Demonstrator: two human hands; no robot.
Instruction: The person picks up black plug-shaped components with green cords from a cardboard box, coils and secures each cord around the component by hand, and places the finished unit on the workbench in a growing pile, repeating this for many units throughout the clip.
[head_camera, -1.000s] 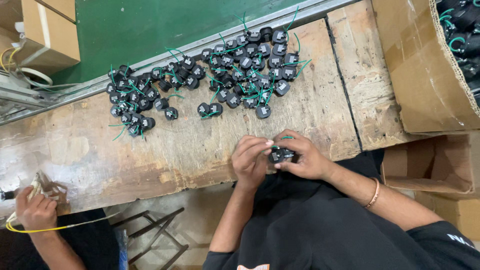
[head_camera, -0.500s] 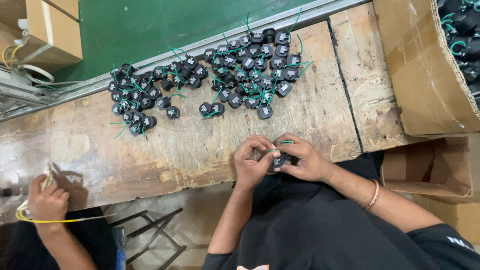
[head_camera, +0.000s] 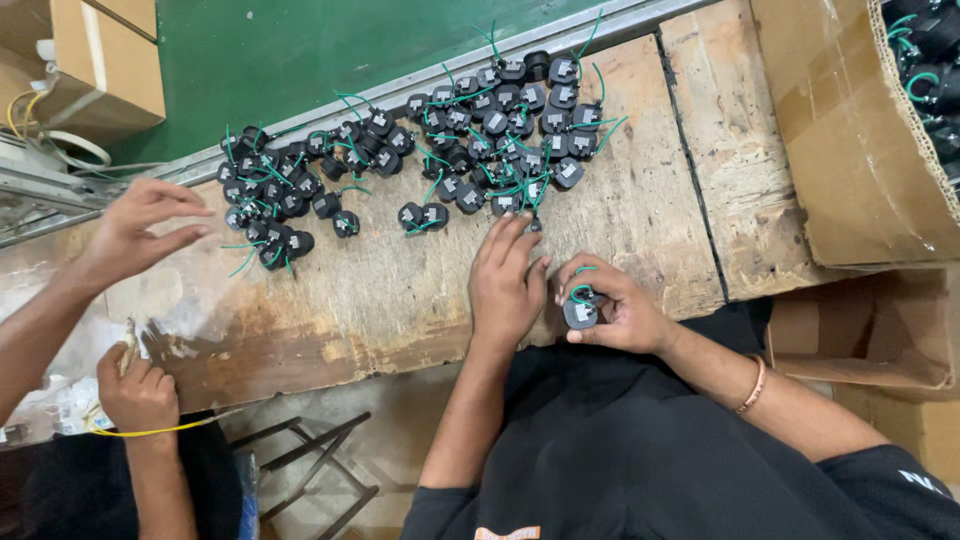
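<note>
Right hand (head_camera: 612, 312): closed around one small black plastic plug part with a green wire loop (head_camera: 581, 308), at the near edge of the worn wooden worktop (head_camera: 400, 290). Left hand (head_camera: 508, 275): fingers spread, apparently empty, reaching toward the heap of like black parts (head_camera: 500, 140) lying just beyond its fingertips.

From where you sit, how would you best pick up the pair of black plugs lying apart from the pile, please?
Probably pinch one plug's black body from above, across its sides. The pair lies flat on the wooden bench, clear of the pile, and the thin green wire would likely slip.
</note>
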